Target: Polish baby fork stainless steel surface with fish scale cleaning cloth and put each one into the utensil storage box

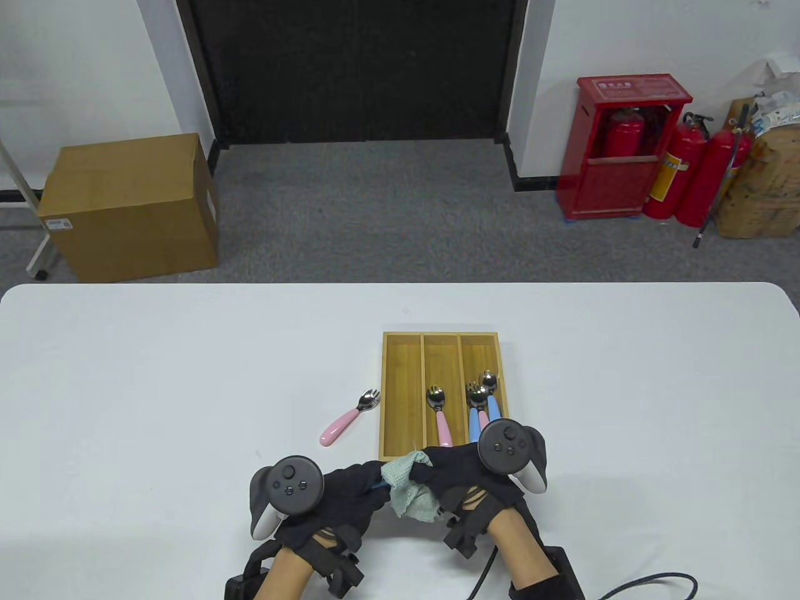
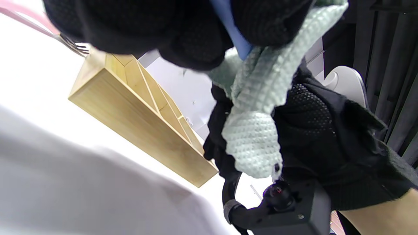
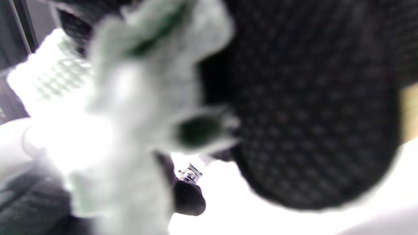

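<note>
My left grip (image 1: 340, 494) pinches the blue-handled fork (image 2: 232, 27) near the table edge just before the storage box (image 1: 401, 390), my right grip (image 1: 459, 478) clenches the cloth (image 1: 409, 490) round its steel head, so I should rub firmly, turning it.
</note>
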`<state>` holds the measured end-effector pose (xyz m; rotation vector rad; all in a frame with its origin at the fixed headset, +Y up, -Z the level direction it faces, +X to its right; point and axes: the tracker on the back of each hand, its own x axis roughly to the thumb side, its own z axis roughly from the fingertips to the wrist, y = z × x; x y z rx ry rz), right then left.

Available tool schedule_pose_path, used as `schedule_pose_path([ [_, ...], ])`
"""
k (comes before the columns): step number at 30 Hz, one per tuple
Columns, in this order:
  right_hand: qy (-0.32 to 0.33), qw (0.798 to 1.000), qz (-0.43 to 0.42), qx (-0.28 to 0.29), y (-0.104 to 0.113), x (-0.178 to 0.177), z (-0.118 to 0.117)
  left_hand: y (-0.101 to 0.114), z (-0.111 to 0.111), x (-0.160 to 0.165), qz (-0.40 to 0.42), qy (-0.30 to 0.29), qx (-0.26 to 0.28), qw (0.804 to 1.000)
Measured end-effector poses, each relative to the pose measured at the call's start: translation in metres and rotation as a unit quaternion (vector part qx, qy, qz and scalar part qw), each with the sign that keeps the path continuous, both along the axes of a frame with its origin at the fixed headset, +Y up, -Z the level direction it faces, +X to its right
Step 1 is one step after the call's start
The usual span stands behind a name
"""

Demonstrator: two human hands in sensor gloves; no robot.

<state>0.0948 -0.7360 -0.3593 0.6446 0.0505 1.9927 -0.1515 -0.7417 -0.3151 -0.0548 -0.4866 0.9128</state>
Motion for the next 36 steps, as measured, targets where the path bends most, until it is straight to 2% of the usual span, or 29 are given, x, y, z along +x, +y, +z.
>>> schedule_pose_path([
  [5, 0.017, 1.0, -0.022, -0.007, 0.0, 0.0, -0.001, -0.002, 0.0, 0.004, -0.005, -0.004, 0.0, 1.0],
  [9, 0.003, 1.0, -0.012, -0.001, 0.0, 0.002, -0.001, -0.003, -0.001, 0.005, -0.002, -0.005, -0.007, 1.0],
  [17, -0.087, 0.995, 0.011, 0.053, 0.004, 0.008, 0.002, -0.003, -0.003, 0.004, -0.002, 0.01, -0.013, 1.0],
  [22, -0.134, 0.989, 0.018, 0.066, 0.004, 0.019, 0.002, -0.001, -0.003, 0.003, -0.014, 0.02, -0.007, 1.0],
  [27, -0.175, 0.984, 0.008, 0.04, -0.009, 0.044, -0.005, -0.001, -0.004, -0.009, -0.065, 0.052, -0.004, 0.997],
  [30, -0.203, 0.979, -0.012, 0.017, -0.017, 0.06, -0.009, 0.002, -0.005, -0.012, -0.071, 0.063, -0.032, 0.995],
  [36, -0.234, 0.97, -0.061, -0.002, -0.022, 0.071, -0.012, 0.009, -0.02, 0.01, -0.139, 0.091, -0.05, 0.985],
])
